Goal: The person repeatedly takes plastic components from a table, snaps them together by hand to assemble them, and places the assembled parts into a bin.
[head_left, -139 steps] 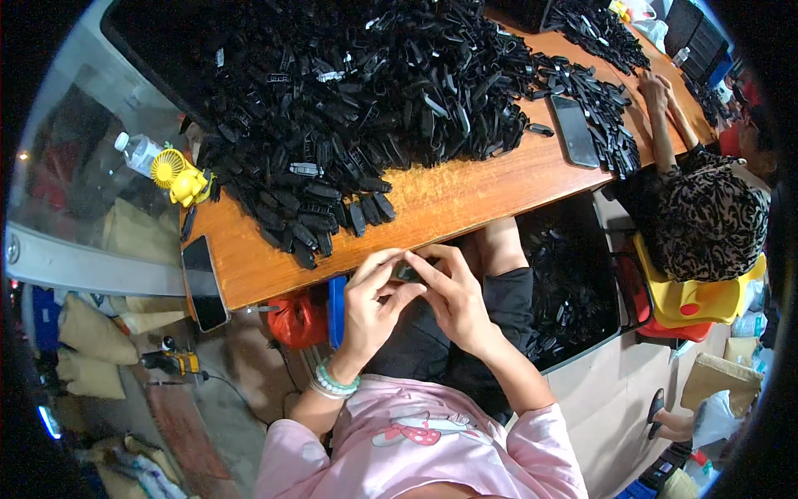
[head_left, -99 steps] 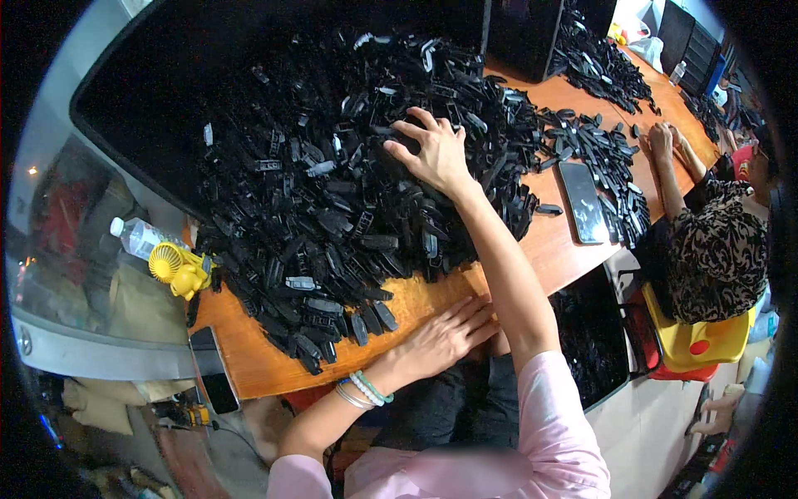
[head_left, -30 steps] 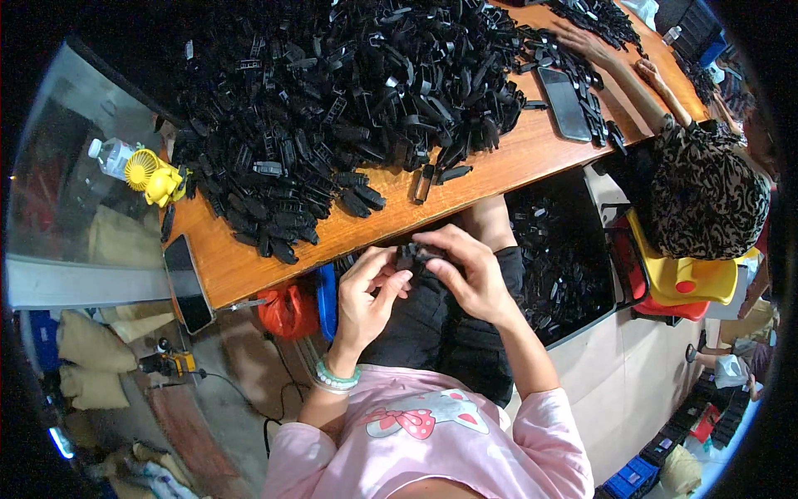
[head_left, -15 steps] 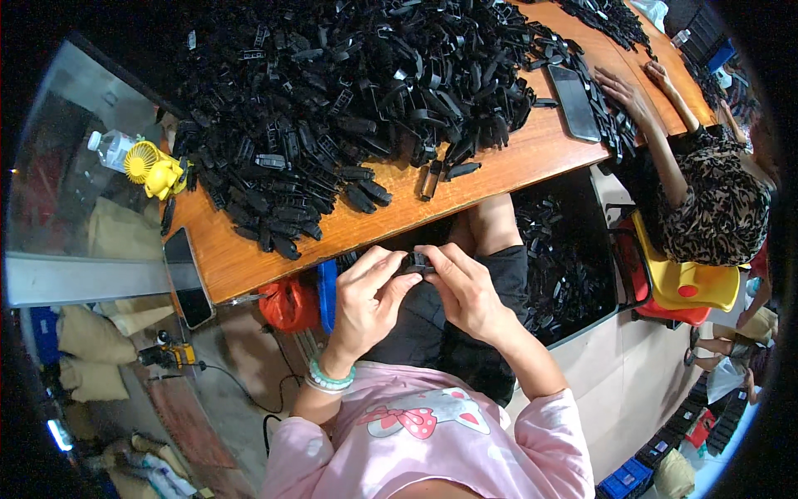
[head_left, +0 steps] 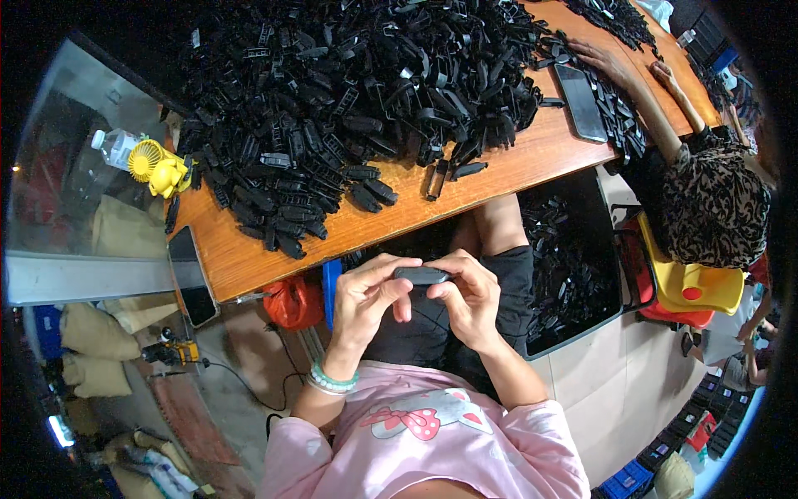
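Between my two hands is a small oblong black plastic part (head_left: 421, 275), held level above my lap, just short of the table edge. The fingers of my left hand (head_left: 368, 293) pinch its left end, and my right hand (head_left: 468, 293) grips the right end with thumb and fingers. Beyond them, a large heap of similar black plastic parts (head_left: 332, 108) covers much of the wooden table (head_left: 249, 270). A separate black part with a lighter inner face (head_left: 436, 179) lies near the table's front edge.
A big black bin (head_left: 573, 266) of black parts stands right of my legs. At the table's left are a phone (head_left: 191, 276), a yellow fan (head_left: 155, 166) and a bottle (head_left: 115, 148); another phone (head_left: 579, 102) lies right. A co-worker's arm (head_left: 644, 96) reaches over parts there.
The black part has been turned so its long side now faces me, and my hands have spread slightly around it. The co-worker's near hand has moved farther over the table.
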The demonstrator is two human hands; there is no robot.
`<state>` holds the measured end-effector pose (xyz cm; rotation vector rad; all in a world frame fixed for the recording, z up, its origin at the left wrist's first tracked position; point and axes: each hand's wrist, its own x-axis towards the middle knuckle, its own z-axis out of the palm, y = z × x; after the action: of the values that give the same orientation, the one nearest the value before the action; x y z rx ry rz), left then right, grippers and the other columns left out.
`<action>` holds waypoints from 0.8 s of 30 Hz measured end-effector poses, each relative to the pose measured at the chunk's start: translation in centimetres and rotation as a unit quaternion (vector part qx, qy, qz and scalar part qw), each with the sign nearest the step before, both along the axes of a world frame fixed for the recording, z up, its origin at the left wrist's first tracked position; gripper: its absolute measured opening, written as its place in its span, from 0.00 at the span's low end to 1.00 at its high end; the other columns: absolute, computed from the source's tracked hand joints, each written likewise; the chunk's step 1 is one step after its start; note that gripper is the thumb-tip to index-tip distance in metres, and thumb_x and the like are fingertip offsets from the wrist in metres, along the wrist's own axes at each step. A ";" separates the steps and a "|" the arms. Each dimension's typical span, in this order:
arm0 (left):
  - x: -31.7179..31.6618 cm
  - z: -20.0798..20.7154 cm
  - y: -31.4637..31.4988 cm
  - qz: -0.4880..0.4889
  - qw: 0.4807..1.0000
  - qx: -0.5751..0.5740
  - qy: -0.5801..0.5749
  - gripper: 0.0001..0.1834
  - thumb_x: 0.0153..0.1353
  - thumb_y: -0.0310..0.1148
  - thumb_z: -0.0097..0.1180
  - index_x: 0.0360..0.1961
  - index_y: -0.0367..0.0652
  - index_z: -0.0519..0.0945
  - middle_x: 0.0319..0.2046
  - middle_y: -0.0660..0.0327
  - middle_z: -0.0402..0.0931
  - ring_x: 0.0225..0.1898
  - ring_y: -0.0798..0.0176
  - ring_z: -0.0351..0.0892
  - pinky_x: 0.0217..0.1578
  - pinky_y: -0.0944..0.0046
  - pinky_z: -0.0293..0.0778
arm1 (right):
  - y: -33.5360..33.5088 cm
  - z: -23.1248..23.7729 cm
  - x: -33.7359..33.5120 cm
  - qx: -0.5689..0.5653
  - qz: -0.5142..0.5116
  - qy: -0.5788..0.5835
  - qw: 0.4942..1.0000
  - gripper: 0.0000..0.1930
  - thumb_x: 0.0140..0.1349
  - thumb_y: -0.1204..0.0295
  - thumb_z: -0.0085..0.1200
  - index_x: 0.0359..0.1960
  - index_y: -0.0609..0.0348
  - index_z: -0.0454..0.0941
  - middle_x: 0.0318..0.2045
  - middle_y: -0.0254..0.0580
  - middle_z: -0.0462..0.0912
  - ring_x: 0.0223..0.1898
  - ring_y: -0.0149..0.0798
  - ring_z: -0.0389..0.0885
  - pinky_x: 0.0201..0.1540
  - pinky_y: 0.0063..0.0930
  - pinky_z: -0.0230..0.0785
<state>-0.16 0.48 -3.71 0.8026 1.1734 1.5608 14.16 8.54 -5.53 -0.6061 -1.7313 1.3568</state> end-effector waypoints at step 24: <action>-1.4 0.0 2.4 0.135 0.971 -0.042 0.194 0.17 0.56 0.23 0.60 0.47 0.35 0.74 0.26 0.64 0.75 0.20 0.75 0.71 0.19 0.76 0.67 | 5.5 0.2 -0.7 -0.209 -0.105 0.053 0.971 0.09 0.61 0.81 0.47 0.44 0.63 0.68 0.28 0.34 0.74 0.23 0.23 0.69 0.25 0.15 0.61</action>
<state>-1.55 2.88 -3.68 0.9496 1.6804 1.6004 13.42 14.06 -5.30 -0.9038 -1.2600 1.5789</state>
